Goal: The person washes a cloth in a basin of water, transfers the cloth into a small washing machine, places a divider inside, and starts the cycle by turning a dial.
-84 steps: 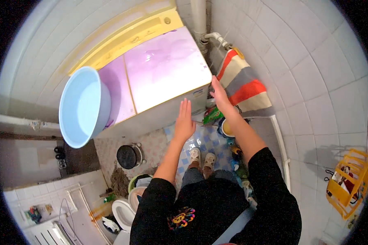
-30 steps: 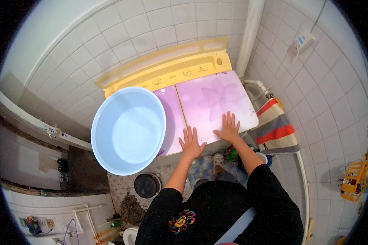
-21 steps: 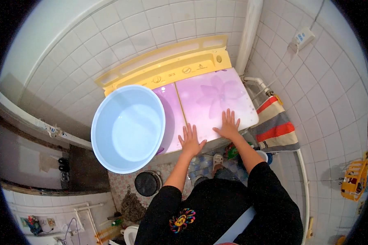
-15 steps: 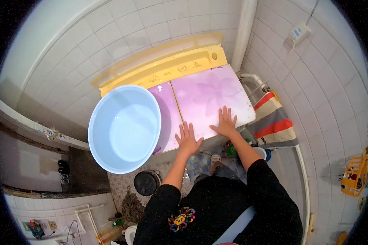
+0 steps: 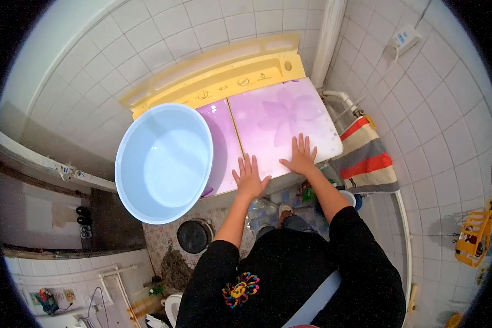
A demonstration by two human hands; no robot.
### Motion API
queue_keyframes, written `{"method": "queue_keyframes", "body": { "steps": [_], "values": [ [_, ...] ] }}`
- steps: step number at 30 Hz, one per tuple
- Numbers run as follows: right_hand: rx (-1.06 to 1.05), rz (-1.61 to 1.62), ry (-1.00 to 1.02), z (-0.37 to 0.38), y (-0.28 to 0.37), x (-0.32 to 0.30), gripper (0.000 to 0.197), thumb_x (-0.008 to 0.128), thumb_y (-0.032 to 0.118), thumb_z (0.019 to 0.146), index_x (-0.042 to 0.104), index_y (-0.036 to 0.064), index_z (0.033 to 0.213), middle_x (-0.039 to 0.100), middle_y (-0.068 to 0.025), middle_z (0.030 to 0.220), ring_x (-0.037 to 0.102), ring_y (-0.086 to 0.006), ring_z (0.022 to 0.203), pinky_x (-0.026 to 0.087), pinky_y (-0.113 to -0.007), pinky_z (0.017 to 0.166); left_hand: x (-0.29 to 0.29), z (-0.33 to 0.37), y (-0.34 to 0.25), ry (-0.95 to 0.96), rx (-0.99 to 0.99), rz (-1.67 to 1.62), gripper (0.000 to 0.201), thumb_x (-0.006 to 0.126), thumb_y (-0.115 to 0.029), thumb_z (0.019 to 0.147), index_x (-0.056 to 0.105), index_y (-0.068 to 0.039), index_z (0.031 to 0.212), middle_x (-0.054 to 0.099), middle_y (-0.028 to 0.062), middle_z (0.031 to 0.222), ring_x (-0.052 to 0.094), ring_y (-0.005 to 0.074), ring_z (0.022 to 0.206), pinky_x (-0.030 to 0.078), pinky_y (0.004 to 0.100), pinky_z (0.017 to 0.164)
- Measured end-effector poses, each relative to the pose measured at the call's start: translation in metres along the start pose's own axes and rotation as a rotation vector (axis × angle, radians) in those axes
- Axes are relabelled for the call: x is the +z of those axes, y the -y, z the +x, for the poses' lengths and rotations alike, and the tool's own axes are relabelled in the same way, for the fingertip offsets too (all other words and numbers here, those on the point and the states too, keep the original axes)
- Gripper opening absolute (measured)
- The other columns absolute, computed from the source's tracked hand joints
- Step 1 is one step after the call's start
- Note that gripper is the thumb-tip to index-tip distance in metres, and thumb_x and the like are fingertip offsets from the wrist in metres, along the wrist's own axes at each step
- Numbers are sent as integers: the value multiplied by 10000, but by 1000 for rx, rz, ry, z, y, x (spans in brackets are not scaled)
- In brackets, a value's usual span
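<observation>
A twin-tub washing machine with a purple flower-patterned top (image 5: 290, 112) stands before me, its two lids down. My left hand (image 5: 250, 177) lies flat near the front edge, by the seam between the lids, fingers spread. To its right, my right hand (image 5: 300, 157) rests palm down on the larger lid, its fingers also spread. Neither hand holds anything. A large light-blue plastic basin (image 5: 164, 164) sits on the left end of the machine, overhanging its front edge; it looks empty. Along the back runs a yellow control panel (image 5: 224, 87) with knobs.
A striped cloth (image 5: 369, 161) hangs right of the machine beside a white pipe (image 5: 339, 97). On the floor stand a black-topped round bucket (image 5: 193, 236) and a grey mop head (image 5: 175, 268). A yellow basket (image 5: 473, 235) hangs on the right wall; a white socket box (image 5: 405, 39) is higher up.
The view has shifted slightly, so the machine and basin sit a little higher in the picture. Both hands keep their places on the lids.
</observation>
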State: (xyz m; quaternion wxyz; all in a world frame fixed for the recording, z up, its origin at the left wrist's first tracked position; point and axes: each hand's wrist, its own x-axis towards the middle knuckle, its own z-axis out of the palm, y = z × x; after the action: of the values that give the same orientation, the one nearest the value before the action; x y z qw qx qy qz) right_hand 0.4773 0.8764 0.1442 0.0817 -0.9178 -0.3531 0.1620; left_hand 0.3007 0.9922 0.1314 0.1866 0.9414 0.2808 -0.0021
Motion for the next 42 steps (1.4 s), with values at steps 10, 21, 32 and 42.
{"method": "queue_keyframes", "body": {
  "steps": [10, 21, 32, 42],
  "values": [
    [14, -27, 18, 1, -1, -4, 1036, 549, 615, 730, 21, 59, 1426, -122, -159, 1477, -146, -339, 1351, -49, -617, 1014, -6, 1, -8, 37, -28, 18, 877, 520, -526, 805, 109, -55, 1420, -12, 161, 1487, -51, 343, 1366, 31, 599, 1034],
    [-37, -26, -39, 1, -9, 3, 1021, 519, 635, 740, 47, 41, 1422, -93, -184, 1475, -112, -374, 1348, -8, -645, 1001, -10, -1, -11, 50, -32, -17, 882, 518, -532, 804, 103, -57, 1422, -9, 161, 1487, -41, 345, 1366, 32, 595, 1035],
    [-70, 5, -32, 0, -8, -3, 1024, 533, 611, 741, 54, 7, 1414, -86, -209, 1468, -115, -389, 1343, -9, -657, 991, -13, 0, -15, 57, -57, 23, 884, 490, -558, 812, 95, -58, 1424, -12, 160, 1488, -36, 344, 1367, 33, 595, 1033],
    [-230, -13, 112, -5, -25, -24, 1117, 599, 608, 700, -5, -10, 1408, -99, -244, 1455, -148, -395, 1336, -41, -602, 1013, -25, 6, -28, 112, -154, 56, 921, 579, -532, 765, 123, -74, 1420, 27, 158, 1486, 7, 328, 1370, 68, 595, 1032]
  ]
}}
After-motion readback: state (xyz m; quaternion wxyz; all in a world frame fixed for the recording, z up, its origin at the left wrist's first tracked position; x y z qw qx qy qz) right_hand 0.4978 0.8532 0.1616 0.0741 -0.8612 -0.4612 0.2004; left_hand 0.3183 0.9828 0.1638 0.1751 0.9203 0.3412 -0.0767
